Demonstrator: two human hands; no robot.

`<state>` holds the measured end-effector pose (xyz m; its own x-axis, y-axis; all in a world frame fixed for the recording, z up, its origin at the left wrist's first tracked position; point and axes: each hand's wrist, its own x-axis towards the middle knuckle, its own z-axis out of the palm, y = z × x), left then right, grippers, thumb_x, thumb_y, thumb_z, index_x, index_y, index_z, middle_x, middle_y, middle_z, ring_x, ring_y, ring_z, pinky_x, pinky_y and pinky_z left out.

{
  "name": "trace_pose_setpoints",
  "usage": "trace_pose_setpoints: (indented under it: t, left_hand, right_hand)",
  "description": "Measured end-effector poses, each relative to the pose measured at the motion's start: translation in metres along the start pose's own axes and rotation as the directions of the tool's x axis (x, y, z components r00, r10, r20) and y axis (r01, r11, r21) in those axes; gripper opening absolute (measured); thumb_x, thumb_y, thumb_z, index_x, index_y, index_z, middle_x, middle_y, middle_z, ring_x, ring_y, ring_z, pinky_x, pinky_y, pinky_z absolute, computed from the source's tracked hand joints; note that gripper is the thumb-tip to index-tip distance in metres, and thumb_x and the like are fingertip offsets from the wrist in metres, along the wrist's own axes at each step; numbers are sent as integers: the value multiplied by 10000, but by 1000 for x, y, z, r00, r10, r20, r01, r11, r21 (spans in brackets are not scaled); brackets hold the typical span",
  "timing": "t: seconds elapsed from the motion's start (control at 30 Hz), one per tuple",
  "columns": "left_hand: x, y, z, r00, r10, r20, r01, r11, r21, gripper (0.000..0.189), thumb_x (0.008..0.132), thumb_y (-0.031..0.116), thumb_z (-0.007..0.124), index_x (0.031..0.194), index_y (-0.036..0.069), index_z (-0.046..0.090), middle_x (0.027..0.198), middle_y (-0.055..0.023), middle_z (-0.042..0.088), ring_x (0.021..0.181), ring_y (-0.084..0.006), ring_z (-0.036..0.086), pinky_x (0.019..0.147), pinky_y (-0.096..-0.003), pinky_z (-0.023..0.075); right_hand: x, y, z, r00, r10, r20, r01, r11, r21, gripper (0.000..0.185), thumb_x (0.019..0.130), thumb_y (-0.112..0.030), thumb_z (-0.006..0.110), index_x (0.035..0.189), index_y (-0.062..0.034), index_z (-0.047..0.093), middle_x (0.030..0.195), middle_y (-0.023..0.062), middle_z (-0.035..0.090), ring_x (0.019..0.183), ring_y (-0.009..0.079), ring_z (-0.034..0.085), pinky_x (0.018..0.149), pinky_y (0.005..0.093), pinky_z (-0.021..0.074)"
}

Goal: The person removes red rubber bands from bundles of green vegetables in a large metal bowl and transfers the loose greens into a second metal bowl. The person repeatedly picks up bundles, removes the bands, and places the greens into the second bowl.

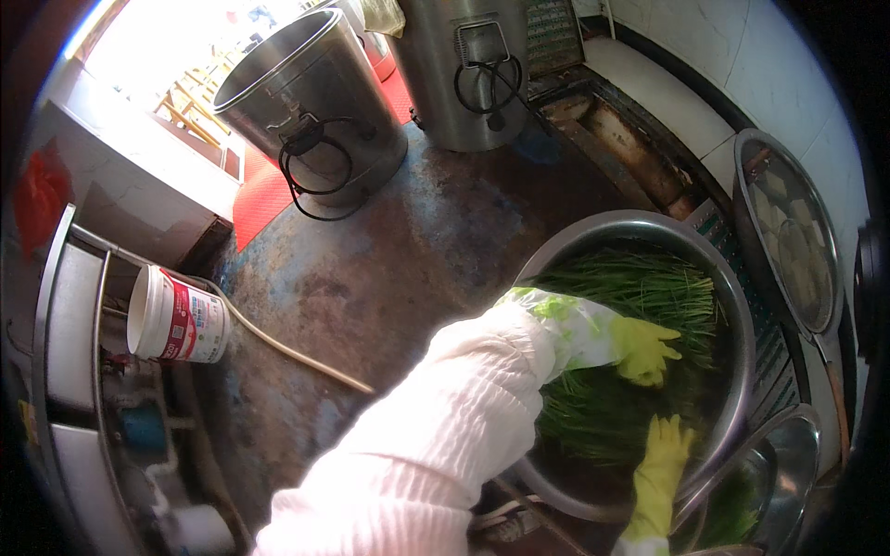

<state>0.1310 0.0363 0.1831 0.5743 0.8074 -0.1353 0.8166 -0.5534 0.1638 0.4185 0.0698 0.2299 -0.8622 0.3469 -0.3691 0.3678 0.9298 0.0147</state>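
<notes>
A large round metal basin (745,347) holds dark water and bundles of long green leaves (626,278) that look like garlic chives. My left hand (643,351), in a yellow rubber glove, lies over the water beside the upper bundle, its fingers spread with nothing between them. A second bundle (591,424) floats below my left forearm. Close to the basin's near side, my right hand (667,441) wears a matching glove, fingers somewhat apart and holding nothing visible. Whether the fingertips dip below the surface is hard to tell.
Behind stand two tall steel drums, one open-topped (313,104) and one with a coiled cable (459,83). At right are a pan of pale blocks in liquid (789,229) and a metal bowl with greens (793,459). A white bucket (181,316) and hose (299,351) are left.
</notes>
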Motion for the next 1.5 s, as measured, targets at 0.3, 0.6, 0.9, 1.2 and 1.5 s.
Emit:
trace_pose_setpoints:
  t: [0.3,0.6,0.9,1.2,1.5]
  left_hand:
    - [12,11,-32,974,95,-208,-52,978,203,424,1081,398,438,1363,204,688,1498,-20,622,1580,-279,330,1299,-579,136]
    - [4,-4,-37,999,29,37,-37,966,258,483,1074,371,489,1508,194,604,1697,-24,426,1640,-293,210,1339,-565,74]
    - [-3,-10,-49,977,40,-210,-2,984,178,297,987,254,657,1236,113,736,1482,-97,640,1531,-307,439,1325,-538,223]
    - [0,19,-60,906,166,-389,-156,986,58,417,990,368,689,1288,78,726,1434,-148,673,1490,-322,495,1300,-539,268]
    - [29,29,-35,947,-45,-319,69,996,65,573,999,470,681,1447,116,629,1579,-163,550,1570,-342,372,1329,-530,173]
  right_hand:
    - [-36,-35,-40,994,78,-83,-66,988,140,675,765,58,622,1437,33,571,1588,253,474,1542,460,348,1296,602,196]
    - [-13,-58,-42,986,166,6,-166,986,23,803,835,-13,651,1600,1,408,1678,210,401,1563,402,363,1290,534,261]
    - [-59,-61,-14,959,264,-104,-247,957,152,664,873,-22,580,1527,40,488,1589,223,520,1484,402,481,1239,484,356]
    - [-38,-33,-25,856,463,-232,-408,879,248,541,949,-48,560,1488,4,553,1544,210,566,1357,437,591,1186,468,461]
    - [-57,-19,-61,644,672,-366,-301,662,686,448,1007,-105,626,1455,-98,606,1378,176,686,1262,350,658,1105,433,512]
